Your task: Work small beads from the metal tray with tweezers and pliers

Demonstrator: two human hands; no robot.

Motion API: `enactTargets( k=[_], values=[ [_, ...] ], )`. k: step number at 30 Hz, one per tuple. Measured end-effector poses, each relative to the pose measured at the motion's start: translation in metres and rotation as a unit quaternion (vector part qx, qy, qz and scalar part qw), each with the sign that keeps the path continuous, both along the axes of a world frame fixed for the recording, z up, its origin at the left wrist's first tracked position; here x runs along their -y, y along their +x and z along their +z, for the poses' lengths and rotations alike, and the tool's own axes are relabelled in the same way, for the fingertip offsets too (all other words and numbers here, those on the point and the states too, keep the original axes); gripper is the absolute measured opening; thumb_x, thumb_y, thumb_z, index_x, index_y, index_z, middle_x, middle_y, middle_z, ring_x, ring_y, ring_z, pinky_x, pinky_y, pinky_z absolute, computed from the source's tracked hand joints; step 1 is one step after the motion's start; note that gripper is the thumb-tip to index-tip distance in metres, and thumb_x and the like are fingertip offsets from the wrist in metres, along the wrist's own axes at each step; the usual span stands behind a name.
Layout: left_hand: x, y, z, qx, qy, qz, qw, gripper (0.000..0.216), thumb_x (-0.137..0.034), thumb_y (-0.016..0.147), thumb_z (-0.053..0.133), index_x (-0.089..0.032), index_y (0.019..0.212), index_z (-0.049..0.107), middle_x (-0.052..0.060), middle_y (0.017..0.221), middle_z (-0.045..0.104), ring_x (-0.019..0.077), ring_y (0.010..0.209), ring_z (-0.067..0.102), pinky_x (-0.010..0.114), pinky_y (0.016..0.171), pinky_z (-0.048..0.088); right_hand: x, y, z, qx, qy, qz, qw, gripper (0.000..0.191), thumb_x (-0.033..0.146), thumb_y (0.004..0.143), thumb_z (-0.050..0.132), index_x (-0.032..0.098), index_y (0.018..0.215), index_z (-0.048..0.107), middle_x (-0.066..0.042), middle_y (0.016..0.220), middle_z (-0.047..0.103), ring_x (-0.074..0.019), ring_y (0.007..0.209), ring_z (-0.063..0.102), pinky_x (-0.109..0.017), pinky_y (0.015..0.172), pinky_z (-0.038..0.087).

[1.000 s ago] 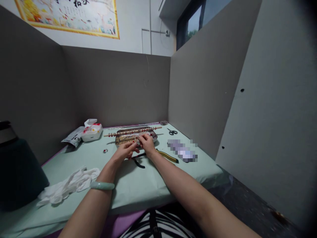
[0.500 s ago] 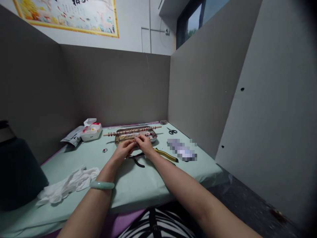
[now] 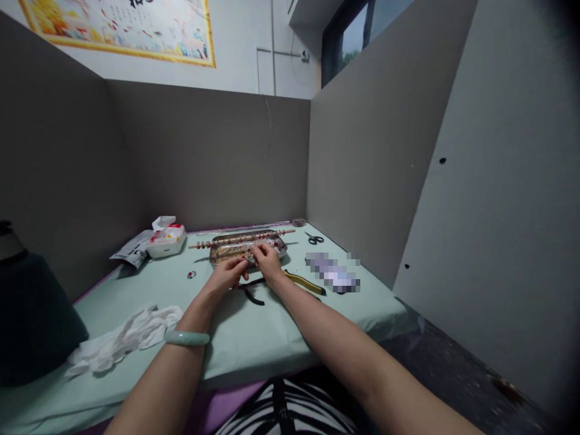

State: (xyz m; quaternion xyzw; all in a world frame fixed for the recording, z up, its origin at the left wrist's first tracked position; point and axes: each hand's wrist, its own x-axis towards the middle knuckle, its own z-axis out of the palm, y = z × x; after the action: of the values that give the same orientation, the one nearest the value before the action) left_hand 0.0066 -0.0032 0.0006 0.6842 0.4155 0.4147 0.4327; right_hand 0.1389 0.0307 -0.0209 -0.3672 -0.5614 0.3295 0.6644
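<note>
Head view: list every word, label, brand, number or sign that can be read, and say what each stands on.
No text reads clearly.
Poster: black characters cut off by the picture's top edge; the small lines beneath are too small.
Packet: dark lettering, too small and blurred.
White pack: red markings, no word legible.

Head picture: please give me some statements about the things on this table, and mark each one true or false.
1. The beaded stick reaches past both ends of the tray. True.
2. The white cloth lies to the right of the tray. False: it lies to the left.
3. The right hand holds the scissors. False: they lie apart from it, on the tablecloth.
4. A small red-and-silver piece lies left of the tray. True.
</note>
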Motion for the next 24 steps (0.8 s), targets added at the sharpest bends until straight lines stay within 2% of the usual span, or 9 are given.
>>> enactTargets(
  k=[5, 8, 11, 14, 18, 24],
  values=[
    [-0.0010, -0.0022, -0.0001, 0.010, -0.009, 0.010, 1.000, 0.040, -0.048, 0.074, 0.056, -0.011, 0.088, 0.063, -0.002, 0.054, 0.054, 0.0047, 0.035, 0.035, 0.019, 0.035, 0.027, 0.0024, -0.0012, 0.0019, -0.022, -0.035, 0.025, 0.999, 0.027, 0.045, 0.072, 0.055, 0.019, 0.064, 0.050, 0.006, 0.049, 0.042, -0.0085, 0.047, 0.039, -0.021, 0.046, 0.031],
    [0.0008, -0.0029, 0.0005, 0.040, -0.034, -0.011, 0.999, 0.041, -0.048, 0.073, 0.058, -0.011, 0.090, 0.063, -0.003, 0.053, 0.053, 0.0039, 0.035, 0.032, 0.018, 0.035, 0.024, 0.0051, -0.0014, 0.0042, -0.050, -0.052, 0.071, 0.995, 0.028, 0.044, 0.072, 0.056, 0.019, 0.062, 0.046, 0.008, 0.047, 0.040, -0.0070, 0.044, 0.035, -0.020, 0.045, 0.029],
    [0.0039, -0.0025, 0.0021, 0.063, -0.057, -0.030, 0.996, 0.040, -0.047, 0.073, 0.059, -0.012, 0.092, 0.063, -0.002, 0.053, 0.053, 0.0035, 0.036, 0.027, 0.019, 0.035, 0.025, 0.0070, -0.0001, 0.0065, -0.064, -0.038, 0.080, 0.994, 0.027, 0.042, 0.072, 0.057, 0.019, 0.062, 0.045, 0.008, 0.047, 0.040, -0.0069, 0.043, 0.034, -0.021, 0.045, 0.029],
    [0.0060, -0.0015, 0.0035, 0.067, -0.065, -0.031, 0.995, 0.037, -0.047, 0.074, 0.059, -0.011, 0.083, 0.063, -0.001, 0.052, 0.053, 0.0037, 0.037, 0.028, 0.020, 0.037, 0.028, 0.0076, 0.0005, 0.0067, -0.054, -0.030, 0.069, 0.996, 0.026, 0.041, 0.072, 0.056, 0.019, 0.062, 0.046, 0.007, 0.048, 0.040, -0.0073, 0.044, 0.035, -0.021, 0.046, 0.030],
    [0.0043, -0.0004, 0.0026, 0.065, -0.050, -0.032, 0.996, 0.037, -0.049, 0.073, 0.059, -0.012, 0.070, 0.059, 0.000, 0.053, 0.052, 0.0046, 0.039, 0.034, 0.021, 0.040, 0.033, 0.0077, -0.0017, 0.0036, -0.005, -0.028, 0.086, 0.996, 0.023, 0.040, 0.072, 0.056, 0.019, 0.064, 0.049, 0.006, 0.052, 0.044, -0.0090, 0.051, 0.041, -0.021, 0.050, 0.033],
    [-0.0012, -0.0005, -0.0009, 0.066, -0.018, -0.019, 0.997, 0.033, -0.047, 0.072, 0.061, -0.015, 0.071, 0.051, -0.004, 0.050, 0.047, 0.0057, 0.038, 0.037, 0.020, 0.039, 0.033, 0.0047, -0.0045, -0.0014, 0.030, -0.007, 0.073, 0.997, 0.023, 0.040, 0.072, 0.056, 0.018, 0.068, 0.053, 0.004, 0.059, 0.049, -0.0109, 0.061, 0.047, -0.022, 0.057, 0.037]
  ],
)
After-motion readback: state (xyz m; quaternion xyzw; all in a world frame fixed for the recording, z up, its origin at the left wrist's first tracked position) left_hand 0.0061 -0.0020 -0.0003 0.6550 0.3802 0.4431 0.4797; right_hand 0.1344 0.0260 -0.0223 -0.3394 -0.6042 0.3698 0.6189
